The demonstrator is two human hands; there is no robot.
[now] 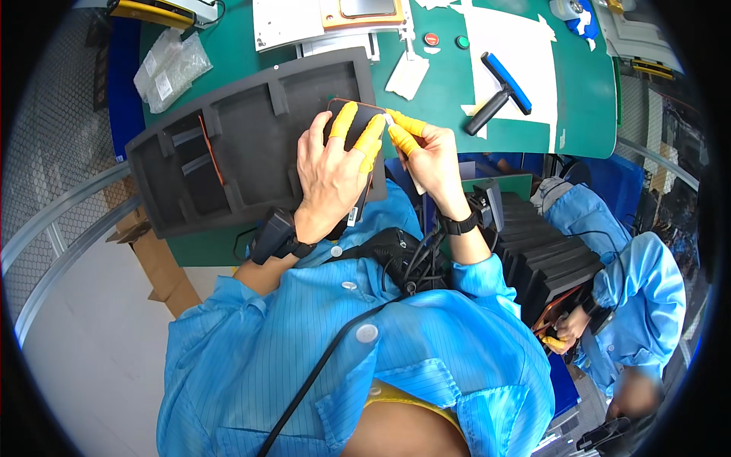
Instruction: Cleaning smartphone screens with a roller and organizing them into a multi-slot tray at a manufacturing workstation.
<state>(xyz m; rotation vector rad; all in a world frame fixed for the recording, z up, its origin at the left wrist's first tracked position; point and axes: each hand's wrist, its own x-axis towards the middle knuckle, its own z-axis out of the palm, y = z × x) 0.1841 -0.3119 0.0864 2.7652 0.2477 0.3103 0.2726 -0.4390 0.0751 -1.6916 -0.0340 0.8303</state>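
Compartment tray [259, 164]: matt, foam-like. Flat panel [368, 113]: smooth face, metallic-looking edge. Finger cots [344, 120]: wrinkled, matt, rubbery. Table [582, 99]: smooth, low sheen. Bag [173, 72]: clear glossy plastic, crinkled. Roller head [509, 82]: smooth, rubbery-looking. Carton [166, 268]: matt cardboard. Jacket [282, 350]: creased cloth.

Both forearms [470, 245] are reaching forward out of blue sleeves [485, 283] and angling inward. The left hand [331, 164] is arching palm down, its fingers pointing forward, yellow covers [344, 119] sheathing some of them. The right hand [435, 164] is pinching with yellow-covered thumb and index finger [406, 122], its other fingers curling in. Both hands' fingertips are nearly meeting. Dark bands [458, 225] are circling both wrists.
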